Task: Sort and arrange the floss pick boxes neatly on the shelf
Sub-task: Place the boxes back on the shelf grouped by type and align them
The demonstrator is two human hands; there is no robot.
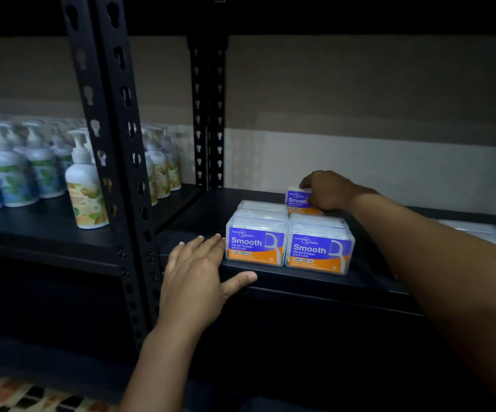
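Two floss pick boxes [255, 242] [319, 248] sit side by side at the front edge of a shelf [300, 281]. A third box [298, 200] stands behind the right one, under the right hand [327, 188]. The left hand [199, 272] rests flat just left of the front pair. Beyond the upright post [115, 144], pump bottles [84, 185] crowd the neighbouring shelf.

floss pick boxes [255, 246] labelled "Smooth Dental Flosser"

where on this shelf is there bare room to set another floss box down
Bare shelf lies between the black upright post and the left floss stack, behind the left hand. The strip behind that stack also looks free. Crowded: the right hand grips a rear box behind the right stack.
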